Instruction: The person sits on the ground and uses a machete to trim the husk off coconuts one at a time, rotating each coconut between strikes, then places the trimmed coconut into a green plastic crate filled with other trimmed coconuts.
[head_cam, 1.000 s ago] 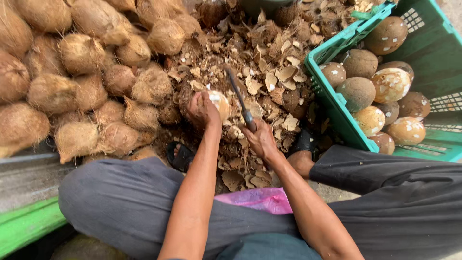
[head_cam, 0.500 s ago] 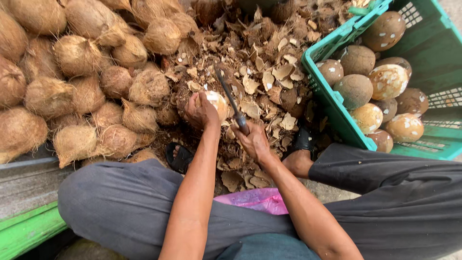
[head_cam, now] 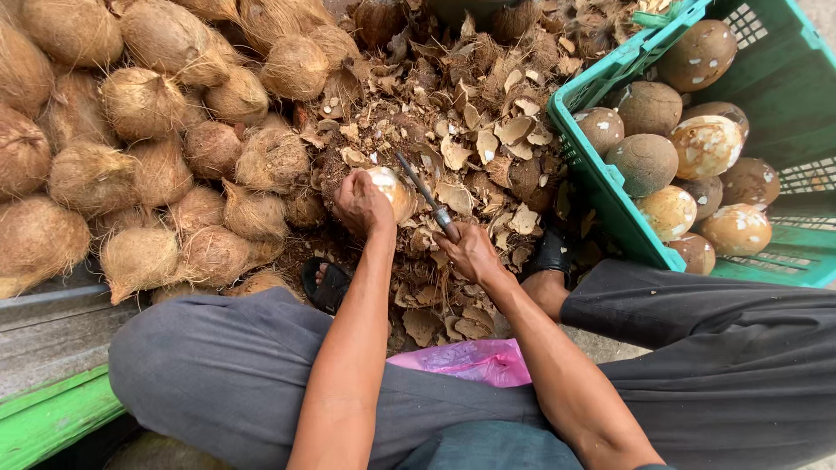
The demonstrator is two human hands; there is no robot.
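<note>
My left hand [head_cam: 361, 202] wraps closed around a coconut [head_cam: 390, 190]; my right hand [head_cam: 470, 252] clenches a knife [head_cam: 424, 196], blade against it, above shell chips [head_cam: 488, 148].

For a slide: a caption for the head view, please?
Left hand grips a part-peeled coconut, right hand a knife, beside a green crate.
</note>
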